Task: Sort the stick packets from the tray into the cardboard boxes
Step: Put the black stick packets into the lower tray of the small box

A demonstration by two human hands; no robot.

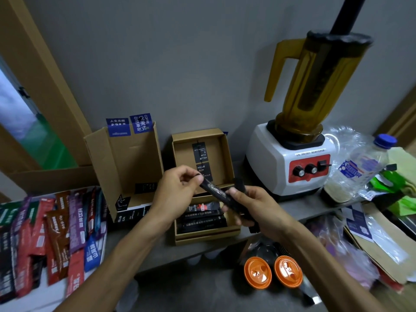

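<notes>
1. Bench [157, 251]: a grey surface running across the middle of the frame against a grey wall.
2. Blender [290, 167]: right of centre, a white base with a red control panel and an amber jug on top.
3. Tall cardboard box [132, 167]: left of centre, open, with blue stickers on its raised flap.
4. Tray [45, 298]: lower left, white, heaped with stick packets [56, 233] in red, brown, purple, blue and black.
5. Small cardboard box [209, 238]: centre, with its lid standing open behind it; black packets [202, 218] lie flat inside.
6. Left hand [177, 190]: centre, above the small box; thumb and fingers are curled and pinch the upper left end of a black stick packet [216, 193].
7. Right hand [254, 206]: just right of centre; fingers are curled round the packet's lower right end, with the thumb on top. Other dark packet ends project from this grip. The packet slants in the air over the small box, clear of the tray.
8. Plastic bottle [360, 167]: right edge, blue-capped, beside the blender.
9. Two orange lids [257, 272]: lower centre right, side by side.
</notes>
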